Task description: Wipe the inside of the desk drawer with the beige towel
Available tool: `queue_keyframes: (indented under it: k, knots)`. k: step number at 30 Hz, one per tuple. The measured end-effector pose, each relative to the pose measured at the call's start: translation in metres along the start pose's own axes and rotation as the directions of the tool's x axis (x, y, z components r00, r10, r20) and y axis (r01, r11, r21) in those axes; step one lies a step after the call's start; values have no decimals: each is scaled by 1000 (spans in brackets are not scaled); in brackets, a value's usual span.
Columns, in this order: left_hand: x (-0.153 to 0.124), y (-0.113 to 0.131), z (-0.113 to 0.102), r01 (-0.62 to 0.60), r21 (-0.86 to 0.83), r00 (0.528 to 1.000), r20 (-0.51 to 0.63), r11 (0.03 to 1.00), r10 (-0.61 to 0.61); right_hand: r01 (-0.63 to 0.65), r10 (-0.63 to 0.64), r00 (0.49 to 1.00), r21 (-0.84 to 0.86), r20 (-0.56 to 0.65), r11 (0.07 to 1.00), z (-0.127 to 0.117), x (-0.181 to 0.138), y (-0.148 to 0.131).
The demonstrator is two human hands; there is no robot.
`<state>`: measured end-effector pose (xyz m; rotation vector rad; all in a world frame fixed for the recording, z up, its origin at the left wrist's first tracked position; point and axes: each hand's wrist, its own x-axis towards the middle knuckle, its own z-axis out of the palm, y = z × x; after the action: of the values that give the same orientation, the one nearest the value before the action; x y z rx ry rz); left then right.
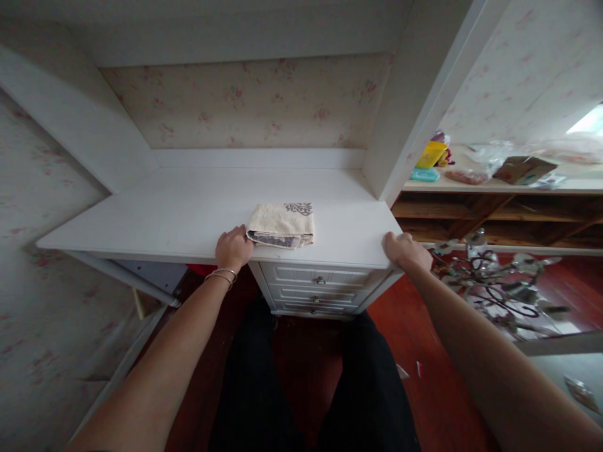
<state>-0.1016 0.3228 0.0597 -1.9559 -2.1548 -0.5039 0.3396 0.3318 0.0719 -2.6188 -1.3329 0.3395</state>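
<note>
A folded cream cloth (281, 221) with a dark grey pattern lies on the white desk (188, 201), close to its front edge. At the left end of the cloth, my left hand (234, 247) is closed on the desk's front edge, with bangles on the wrist. Its fingertips come right up to the cloth; whether they touch it I cannot tell. My right hand (407, 251) grips the desk's right front corner, thumb on top and the other fingers mostly hidden. Below the desktop, between my hands, is a white drawer unit (320, 289) with small knobs, its drawers closed.
A chandelier (494, 282) with curved arms stands to the right. Behind it, a low wooden shelf (480, 210) carries a yellow container (430, 154), a cardboard box (522, 169) and plastic bags. White upright panels frame the desk. Small scraps lie on the red floor (396, 339).
</note>
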Motion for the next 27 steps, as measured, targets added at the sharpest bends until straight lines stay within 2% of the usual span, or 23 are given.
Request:
queue_keyframes:
  k: [12,27]
  knots:
    - [-2,4,-3,31,-9,1000,-3,999,-31,7,-8,1000,-9,-22,1000,3,3,2]
    - [-2,1,0,7,-12,999,-38,1000,-7,6,-6,1000,-5,-10,1000,0,-2,1]
